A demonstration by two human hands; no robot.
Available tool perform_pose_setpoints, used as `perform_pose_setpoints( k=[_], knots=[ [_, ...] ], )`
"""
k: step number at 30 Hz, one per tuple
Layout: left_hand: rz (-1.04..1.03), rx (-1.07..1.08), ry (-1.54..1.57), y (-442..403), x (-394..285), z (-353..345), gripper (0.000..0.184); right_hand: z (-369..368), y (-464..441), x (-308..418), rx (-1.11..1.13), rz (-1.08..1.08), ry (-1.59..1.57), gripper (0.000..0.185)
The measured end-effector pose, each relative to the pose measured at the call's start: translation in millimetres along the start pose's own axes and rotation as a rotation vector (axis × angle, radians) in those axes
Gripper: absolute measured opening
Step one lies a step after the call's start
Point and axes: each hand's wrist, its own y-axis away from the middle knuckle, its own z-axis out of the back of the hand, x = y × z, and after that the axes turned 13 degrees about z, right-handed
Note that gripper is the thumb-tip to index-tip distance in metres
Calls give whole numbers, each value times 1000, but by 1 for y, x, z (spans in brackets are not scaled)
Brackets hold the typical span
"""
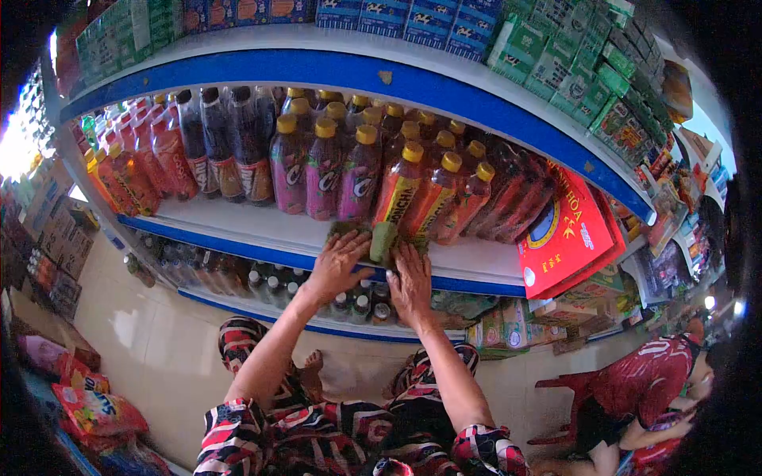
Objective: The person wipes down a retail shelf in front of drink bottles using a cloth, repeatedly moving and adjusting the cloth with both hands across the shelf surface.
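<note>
A green cloth (383,242) lies bunched on the front of the white shelf, at the foot of the drink bottles. My left hand (340,263) presses on its left part, fingers curled over it. On the right part is my right hand (411,284), its fingertips pointing toward the bottles. Part of the cloth is hidden beneath both hands. Just behind stand red-labelled bottles with yellow caps (399,190) and purple-labelled bottles (323,174).
Dark cola bottles (250,151) fill the shelf's left side; a red bag (567,234) leans at its right end. Blue-edged shelving (333,67) with cartons hangs above. More bottles (274,284) stand below. A person in a maroon shirt (651,377) bends at lower right near a red stool (559,404).
</note>
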Motion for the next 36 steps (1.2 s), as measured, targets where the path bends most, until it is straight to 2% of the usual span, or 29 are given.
perform_pose_setpoints(
  k=[8, 21, 24, 27, 31, 32, 36],
  knots=[
    [101, -24, -83, 13, 45, 25, 53, 17, 3, -1, 81, 8, 67, 48],
    [74, -72, -120, 16, 54, 26, 53, 17, -1, 7, 72, -53, 58, 47],
    [90, -56, -112, 17, 50, 24, 55, 10, -6, 14, 63, -80, 107, 41],
    [109, -96, -148, 19, 42, 21, 59, -4, -10, 20, 83, -110, 127, 46],
    [99, -107, -151, 19, 28, 16, 65, -21, -31, 44, 88, -49, -19, 48],
    [91, -128, -152, 18, 26, 13, 67, -22, -36, 51, 28, -35, -89, 51],
    [68, -145, -120, 21, 30, 11, 68, -28, -38, 54, -7, 7, -96, 54]
  ],
)
